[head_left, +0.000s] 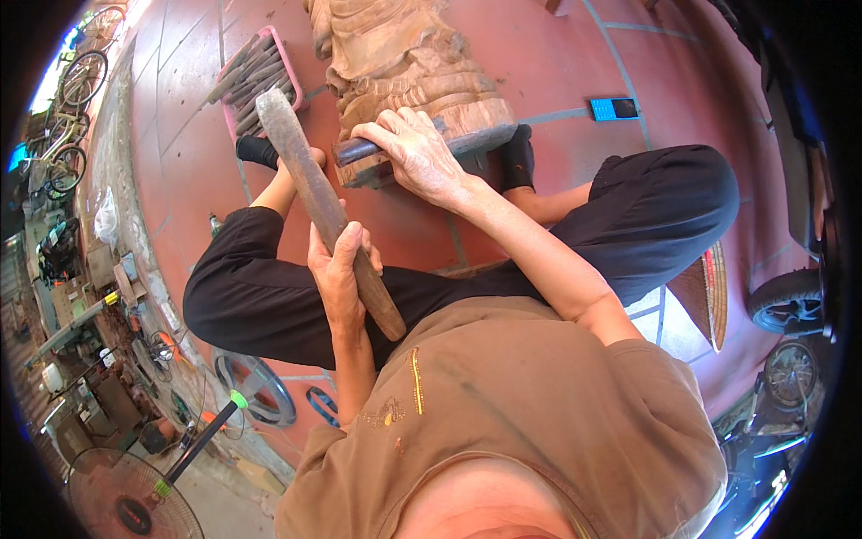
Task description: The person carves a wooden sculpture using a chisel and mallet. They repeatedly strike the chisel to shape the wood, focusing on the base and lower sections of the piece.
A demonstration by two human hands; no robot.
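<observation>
Head view: chisel (pixel 359 149) under right-hand fingers (pixel 404 135), against wooden carving (pixel 404 63).

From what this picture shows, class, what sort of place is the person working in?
Probably an open-air woodcarving workshop in a tiled yard. A large carved wooden figure stands on the red tile floor, a pink tray of chisels lies beside it, and the left hand grips a wooden mallet.
</observation>
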